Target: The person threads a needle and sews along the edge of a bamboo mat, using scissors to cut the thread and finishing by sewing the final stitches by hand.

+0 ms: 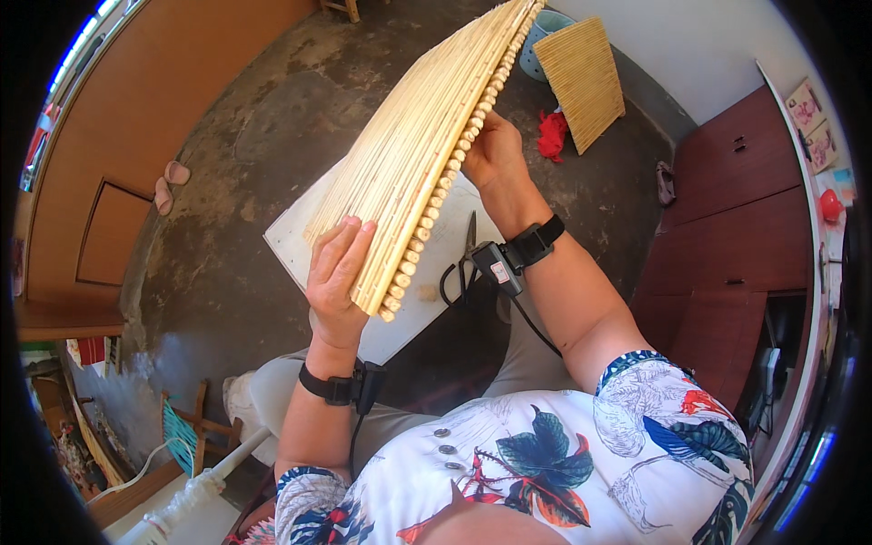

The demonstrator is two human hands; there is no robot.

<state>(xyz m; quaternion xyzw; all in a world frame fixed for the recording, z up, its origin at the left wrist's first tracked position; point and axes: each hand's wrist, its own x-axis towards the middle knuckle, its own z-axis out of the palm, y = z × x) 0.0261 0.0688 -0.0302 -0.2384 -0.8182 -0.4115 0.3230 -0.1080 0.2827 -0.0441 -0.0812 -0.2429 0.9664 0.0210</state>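
A stiff mat of pale yellow plant stalks (400, 136), stitched side by side, is held up tilted in front of me. Its cut stalk ends make a knobbly edge facing right. My left hand (338, 272) grips the near lower corner, fingers lying over the top face. Behind the right edge, farther up, my right hand (495, 154) holds the mat; most of its fingers are hidden. Below the mat, black-handled scissors (461, 271) lie on a white board (386, 338), beside a small beige piece (427, 292).
A second stalk panel (581, 82) leans against a light blue basket (531, 62) at the back, near a red cloth (551, 136). Dark red cabinets (727, 213) stand on the right. Pink slippers (170, 186) lie at left by a wooden door (118, 232). A small wooden stool (186, 422) sits lower left.
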